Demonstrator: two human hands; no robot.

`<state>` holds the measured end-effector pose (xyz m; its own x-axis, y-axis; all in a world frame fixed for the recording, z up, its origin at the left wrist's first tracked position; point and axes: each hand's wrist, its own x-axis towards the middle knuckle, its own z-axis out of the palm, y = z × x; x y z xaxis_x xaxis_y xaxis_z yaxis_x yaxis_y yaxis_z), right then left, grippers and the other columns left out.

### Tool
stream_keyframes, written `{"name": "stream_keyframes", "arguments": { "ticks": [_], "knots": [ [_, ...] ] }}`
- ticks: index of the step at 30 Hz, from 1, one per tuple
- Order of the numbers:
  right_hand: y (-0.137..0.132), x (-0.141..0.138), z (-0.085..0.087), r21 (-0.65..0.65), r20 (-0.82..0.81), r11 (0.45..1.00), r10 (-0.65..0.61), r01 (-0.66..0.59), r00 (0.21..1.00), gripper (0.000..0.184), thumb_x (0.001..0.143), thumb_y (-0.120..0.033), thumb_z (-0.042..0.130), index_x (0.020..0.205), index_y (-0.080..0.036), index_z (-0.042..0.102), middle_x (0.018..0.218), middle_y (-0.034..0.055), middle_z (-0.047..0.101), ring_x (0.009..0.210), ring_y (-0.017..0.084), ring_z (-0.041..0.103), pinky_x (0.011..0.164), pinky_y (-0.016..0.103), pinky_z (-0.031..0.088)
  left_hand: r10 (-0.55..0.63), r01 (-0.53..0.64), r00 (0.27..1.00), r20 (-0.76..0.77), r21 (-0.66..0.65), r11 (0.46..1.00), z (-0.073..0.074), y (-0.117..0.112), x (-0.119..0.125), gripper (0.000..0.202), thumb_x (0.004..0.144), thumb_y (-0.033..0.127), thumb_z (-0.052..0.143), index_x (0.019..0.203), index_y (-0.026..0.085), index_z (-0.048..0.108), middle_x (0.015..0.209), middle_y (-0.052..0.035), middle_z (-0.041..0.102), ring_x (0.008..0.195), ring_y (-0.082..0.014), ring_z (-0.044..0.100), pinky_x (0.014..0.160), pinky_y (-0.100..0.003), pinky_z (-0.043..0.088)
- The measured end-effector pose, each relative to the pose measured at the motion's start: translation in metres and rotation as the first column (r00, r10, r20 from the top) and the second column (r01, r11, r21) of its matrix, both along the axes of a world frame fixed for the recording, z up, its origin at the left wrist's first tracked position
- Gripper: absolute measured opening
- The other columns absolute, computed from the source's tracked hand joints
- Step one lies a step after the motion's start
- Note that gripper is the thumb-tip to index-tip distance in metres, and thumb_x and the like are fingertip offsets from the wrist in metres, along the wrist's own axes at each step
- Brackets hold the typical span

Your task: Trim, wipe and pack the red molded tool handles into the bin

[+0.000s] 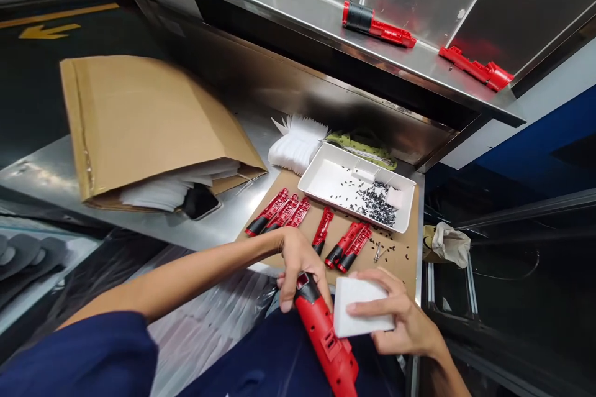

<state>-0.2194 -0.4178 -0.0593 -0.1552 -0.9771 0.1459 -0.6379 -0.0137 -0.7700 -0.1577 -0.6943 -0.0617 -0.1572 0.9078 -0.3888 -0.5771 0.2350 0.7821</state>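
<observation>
Over dark blue clothing, clenching a red plastic tool housing in the left hand, with the fingers wrapping its black-topped end and the body slanting down toward the lower right; pinching a white block between the thumb and fingers of the right hand, keeping it just beside the housing. Spreading beyond both hands, a brown cardboard sheet lying on a steel counter, carrying three red-and-black housings bunched at its left, a lone housing near the middle and a pair of housings to the right, with small screws scattered nearby. Sitting at the sheet's far edge, a white tray holding a heap of black screws. Lying behind the tray, a stack of white sheets and a yellow-green packet. Slumping further left, a kraft envelope spilling white sheets beside a dark phone. Resting higher up on a steel shelf, two more red housing parts, standing well apart from each other.
</observation>
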Motion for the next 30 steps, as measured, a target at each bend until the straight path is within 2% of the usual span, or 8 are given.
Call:
{"name": "stream_keyframes", "arguments": {
  "ticks": [3, 10, 13, 16, 21, 25, 27, 30],
  "knots": [
    [0.012, 0.003, -0.004, -0.004, -0.001, 1.000, 0.027, -0.027, 1.000, 0.054, 0.068, -0.007, 0.061, 0.111, -0.038, 0.074, 0.136, -0.0011, 0.061, 0.104, 0.017, 0.063, 0.086, 0.031, 0.054, 0.002, -0.002, 0.999, 0.047, 0.011, 1.000, -0.002, 0.001, -0.002, 0.088, 0.034, 0.023, 0.099, 0.118, 0.031, 0.074, 0.061, 0.0036, 0.067, 0.035, -0.0163, 0.048, 0.026, -0.026, 0.037],
    [0.004, 0.005, -0.007, -0.124, -0.079, 0.992, 0.014, -0.024, 0.997, 0.055, 0.070, -0.007, 0.056, 0.113, -0.037, 0.073, 0.135, -0.0003, 0.061, 0.097, 0.017, 0.061, 0.081, 0.032, 0.054, 0.343, -0.353, 0.882, 0.322, -0.028, 0.935, -0.021, 0.001, 0.000, 0.099, 0.039, 0.015, 0.096, 0.132, 0.019, 0.064, 0.057, 0.0039, 0.067, 0.032, -0.0217, 0.055, 0.023, -0.026, 0.036],
    [0.007, 0.005, -0.003, -0.082, -0.081, 0.996, 0.038, -0.044, 0.996, 0.053, 0.070, -0.007, 0.055, 0.110, -0.036, 0.074, 0.133, 0.0002, 0.063, 0.091, 0.016, 0.062, 0.077, 0.029, 0.055, 0.278, -0.278, 0.913, 0.297, -0.044, 0.960, -0.025, 0.001, 0.004, 0.090, 0.037, 0.004, 0.094, 0.123, 0.022, 0.070, 0.056, 0.0036, 0.066, 0.031, -0.0195, 0.054, 0.023, -0.024, 0.036],
    [0.010, 0.004, 0.000, -0.030, -0.070, 0.998, 0.052, -0.055, 0.996, 0.051, 0.073, -0.007, 0.055, 0.110, -0.036, 0.075, 0.132, 0.0010, 0.064, 0.091, 0.016, 0.062, 0.074, 0.029, 0.056, 0.230, -0.216, 0.910, 0.346, -0.080, 0.973, -0.027, 0.002, 0.007, 0.077, 0.050, 0.003, 0.089, 0.123, 0.021, 0.070, 0.062, 0.0012, 0.069, 0.032, -0.0176, 0.053, 0.023, -0.023, 0.036],
    [0.001, 0.001, -0.001, -0.068, -0.151, 0.994, 0.075, -0.086, 0.986, 0.054, 0.072, -0.008, 0.055, 0.114, -0.036, 0.074, 0.135, 0.0009, 0.062, 0.093, 0.017, 0.061, 0.080, 0.034, 0.056, 0.586, -0.532, 0.693, 0.420, -0.250, 0.809, -0.029, 0.000, 0.010, 0.062, 0.072, 0.019, 0.079, 0.131, 0.018, 0.064, 0.066, -0.0028, 0.068, 0.037, -0.0230, 0.058, 0.023, -0.027, 0.040],
    [0.012, 0.003, 0.000, -0.011, -0.073, 0.996, 0.091, -0.093, 0.993, 0.055, 0.071, -0.004, 0.056, 0.113, -0.036, 0.073, 0.134, 0.0010, 0.063, 0.095, 0.017, 0.062, 0.079, 0.031, 0.056, 0.256, -0.244, 0.924, 0.284, -0.076, 0.967, -0.028, -0.001, 0.014, 0.069, 0.056, 0.001, 0.084, 0.120, 0.023, 0.071, 0.060, 0.0017, 0.065, 0.035, -0.0160, 0.051, 0.024, -0.022, 0.036],
    [0.014, 0.003, 0.001, 0.002, -0.047, 0.997, 0.083, -0.083, 0.995, 0.056, 0.071, -0.003, 0.056, 0.113, -0.036, 0.073, 0.134, 0.0012, 0.062, 0.096, 0.016, 0.062, 0.078, 0.030, 0.056, 0.132, -0.125, 0.965, 0.225, -0.046, 0.991, -0.030, 0.000, 0.014, 0.073, 0.049, -0.005, 0.083, 0.115, 0.024, 0.073, 0.062, 0.0031, 0.067, 0.035, -0.0129, 0.048, 0.025, -0.019, 0.034],
    [0.010, 0.002, 0.002, -0.041, -0.084, 0.996, 0.072, -0.075, 0.994, 0.058, 0.070, -0.005, 0.057, 0.115, -0.038, 0.073, 0.135, 0.0014, 0.061, 0.095, 0.017, 0.062, 0.081, 0.032, 0.055, 0.288, -0.275, 0.911, 0.294, -0.086, 0.957, -0.034, 0.000, 0.015, 0.068, 0.055, 0.002, 0.083, 0.120, 0.021, 0.071, 0.063, 0.0014, 0.067, 0.036, -0.0158, 0.051, 0.026, -0.021, 0.035]
  ]
}}
